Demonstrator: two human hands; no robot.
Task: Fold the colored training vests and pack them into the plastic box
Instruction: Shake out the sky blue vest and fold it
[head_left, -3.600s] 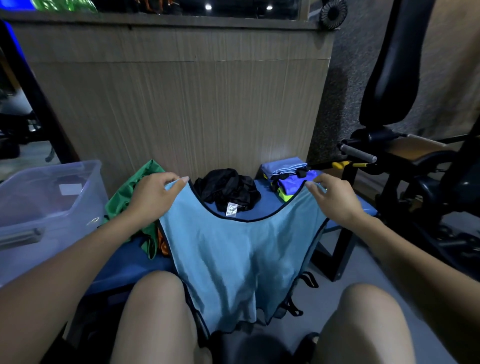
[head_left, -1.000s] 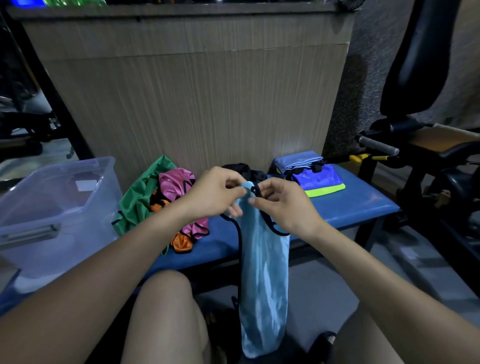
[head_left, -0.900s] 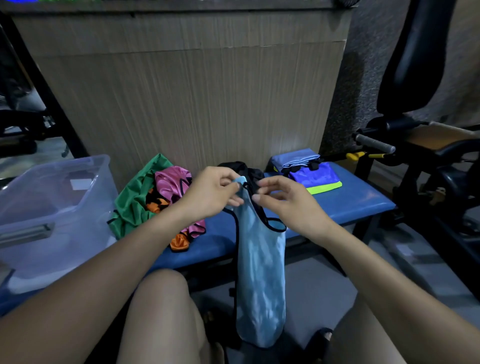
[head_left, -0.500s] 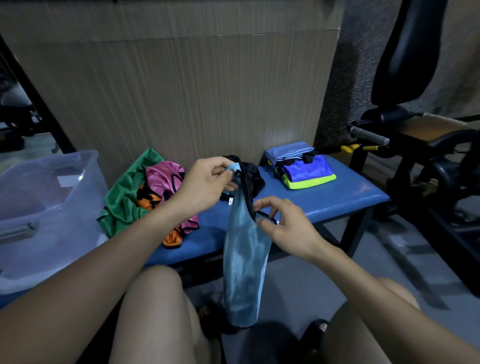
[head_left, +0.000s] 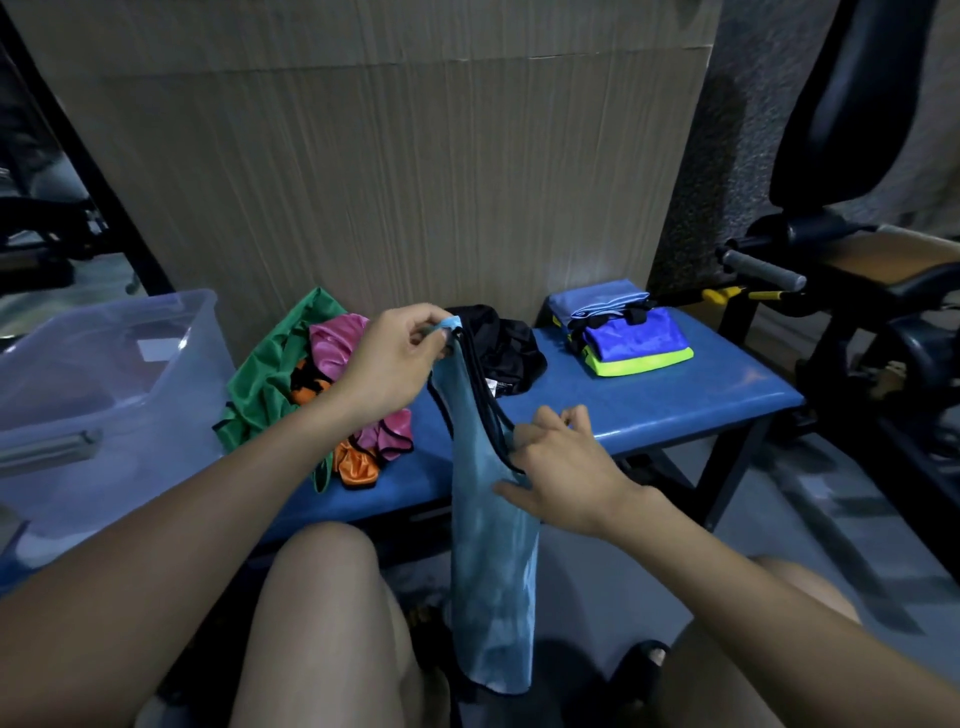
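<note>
The light-blue vest (head_left: 491, 545), folded lengthwise into a narrow strip, hangs in front of the blue bench (head_left: 670, 405), its lower end dangling between the person's knees. The left hand (head_left: 392, 364) pinches its top end between thumb and curled fingers above the bench's front edge. The right hand (head_left: 558, 470) grips the strip lower down at its black-trimmed edge, thumb pressed on the cloth and fingers curled behind it. On the bench lie a loose heap of green, pink and orange vests (head_left: 311, 384) at its left end, a black vest (head_left: 506, 348) in the middle, and a folded stack (head_left: 628, 335) at its right end. The clear plastic box (head_left: 98, 395) stands just left of the bench.
</note>
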